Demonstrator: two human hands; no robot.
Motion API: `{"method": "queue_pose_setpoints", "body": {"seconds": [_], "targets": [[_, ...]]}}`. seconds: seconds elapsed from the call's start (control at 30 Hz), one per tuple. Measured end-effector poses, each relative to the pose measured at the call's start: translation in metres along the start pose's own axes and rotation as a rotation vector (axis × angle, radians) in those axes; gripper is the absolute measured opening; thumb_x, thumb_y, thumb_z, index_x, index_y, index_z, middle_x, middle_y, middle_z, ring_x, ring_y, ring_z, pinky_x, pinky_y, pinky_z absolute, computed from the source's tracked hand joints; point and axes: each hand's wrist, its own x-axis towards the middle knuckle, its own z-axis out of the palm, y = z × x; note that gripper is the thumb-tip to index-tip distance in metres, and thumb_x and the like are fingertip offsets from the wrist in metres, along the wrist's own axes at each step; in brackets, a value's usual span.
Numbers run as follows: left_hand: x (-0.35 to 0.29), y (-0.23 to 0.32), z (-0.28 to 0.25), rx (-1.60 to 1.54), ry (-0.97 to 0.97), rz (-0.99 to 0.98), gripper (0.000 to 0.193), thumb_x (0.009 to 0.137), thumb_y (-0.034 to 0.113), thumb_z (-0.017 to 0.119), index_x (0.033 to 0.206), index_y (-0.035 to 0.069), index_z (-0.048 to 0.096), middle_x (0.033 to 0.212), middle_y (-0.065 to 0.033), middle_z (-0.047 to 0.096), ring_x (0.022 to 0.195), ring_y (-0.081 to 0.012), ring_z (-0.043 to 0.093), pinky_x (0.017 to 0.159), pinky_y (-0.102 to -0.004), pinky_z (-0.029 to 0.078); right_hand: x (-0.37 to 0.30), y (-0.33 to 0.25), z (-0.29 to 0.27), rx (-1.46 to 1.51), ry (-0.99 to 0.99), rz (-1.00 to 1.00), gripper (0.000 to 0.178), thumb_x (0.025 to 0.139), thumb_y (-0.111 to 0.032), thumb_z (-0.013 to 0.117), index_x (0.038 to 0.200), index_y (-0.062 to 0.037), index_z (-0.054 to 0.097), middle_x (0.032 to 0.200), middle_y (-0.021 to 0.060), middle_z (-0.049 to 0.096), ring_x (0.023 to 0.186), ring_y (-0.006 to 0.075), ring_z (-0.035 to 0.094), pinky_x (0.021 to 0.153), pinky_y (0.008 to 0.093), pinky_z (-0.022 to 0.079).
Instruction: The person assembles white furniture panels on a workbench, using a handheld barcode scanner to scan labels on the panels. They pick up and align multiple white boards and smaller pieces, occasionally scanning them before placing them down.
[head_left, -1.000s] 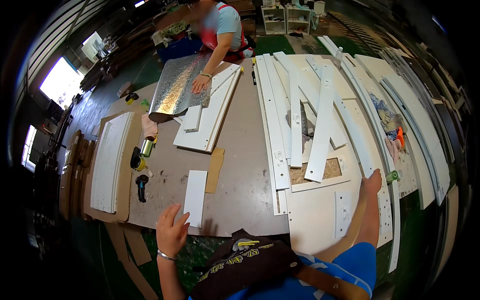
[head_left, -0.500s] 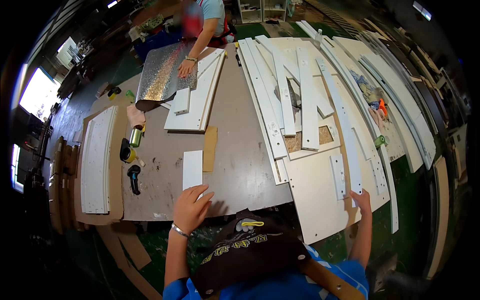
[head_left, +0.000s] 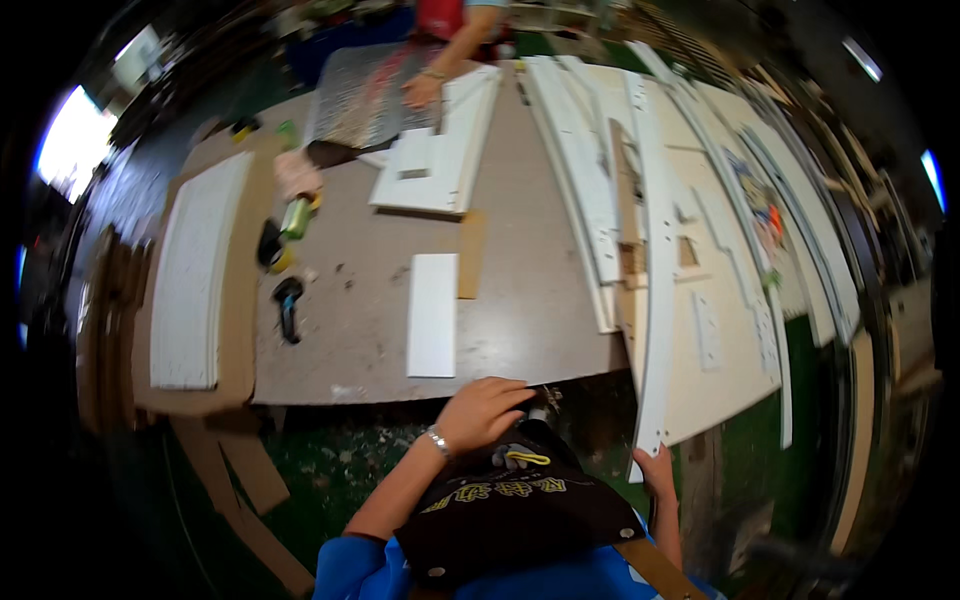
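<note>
Long white board (head_left: 657,270), right of centre; right hand (head_left: 657,472), lower right, pinches its near end — presumably for steering its length. Left hand (head_left: 482,412), lower centre — empty, fingers extended, nearly together.

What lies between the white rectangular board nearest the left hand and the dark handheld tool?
The head view shows only bare grey-brown tabletop between board and tool.

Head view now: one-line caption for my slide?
The right hand grips a long white board at its near end; the left hand holds nothing.
</note>
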Motion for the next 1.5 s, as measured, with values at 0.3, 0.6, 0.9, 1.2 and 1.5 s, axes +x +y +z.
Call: {"method": "queue_pose_setpoints", "body": {"seconds": [0.3,0.6,0.9,1.2,1.5], "targets": [[-0.056,-0.012,0.007,-0.430,0.175,-0.371,0.072,0.085,0.024,0.061,0.143,0.005,0.023,0.125,-0.0164,0.054,0.109,-0.0294,0.056,0.091,-0.0367,0.045,0.010,-0.033,0.123,-0.030,-0.482,0.001,0.042,0.073,-0.021,0.072,0.105,0.0028,0.057,0.091,0.0035,0.061,0.080,0.0121,0.056,0.072,0.0280,0.045],[-0.145,-0.058,-0.038,-0.766,0.772,-0.665,0.067,0.090,0.009,0.054,0.145,0.002,0.016,0.114,-0.0120,0.057,0.099,-0.0146,0.056,0.086,-0.0288,0.045,0.028,-0.083,0.382,-0.207,-0.927,-0.160,0.035,0.082,-0.022,0.065,0.106,0.0026,0.059,0.094,0.0051,0.062,0.084,0.0111,0.056,0.075,0.0271,0.047],[-0.268,-0.148,-0.159,-0.683,1.132,-0.560,0.057,0.091,0.007,0.053,0.141,0.000,0.027,0.114,-0.0078,0.053,0.095,-0.0113,0.053,0.079,-0.0242,0.046,-0.027,-0.079,0.628,0.083,-1.097,0.042,0.028,0.083,-0.014,0.065,0.103,0.0045,0.059,0.093,0.0112,0.064,0.078,0.0173,0.064,0.069,0.0295,0.053],[-0.300,-0.218,-0.259,-1.036,0.802,-0.629,0.041,0.094,0.010,0.048,0.131,-0.006,0.037,0.102,-0.0067,0.060,0.090,-0.0123,0.055,0.083,-0.0263,0.044,-0.043,-0.084,0.588,-0.453,-0.997,-0.372,0.060,0.073,-0.040,0.075,0.114,-0.0006,0.056,0.103,0.0146,0.065,0.098,0.0216,0.060,0.086,0.0322,0.046],[-0.183,-0.185,-0.161,-1.012,0.257,-0.643,0.018,0.086,0.012,0.062,0.098,-0.003,0.063,0.091,-0.0043,0.064,0.077,-0.0098,0.057,0.070,-0.0242,0.047,-0.093,-0.081,0.387,-0.871,-0.269,-0.375,0.055,0.064,-0.039,0.077,0.107,-0.0081,0.060,0.100,0.0151,0.064,0.091,0.0325,0.062,0.076,0.0388,0.050]]}}
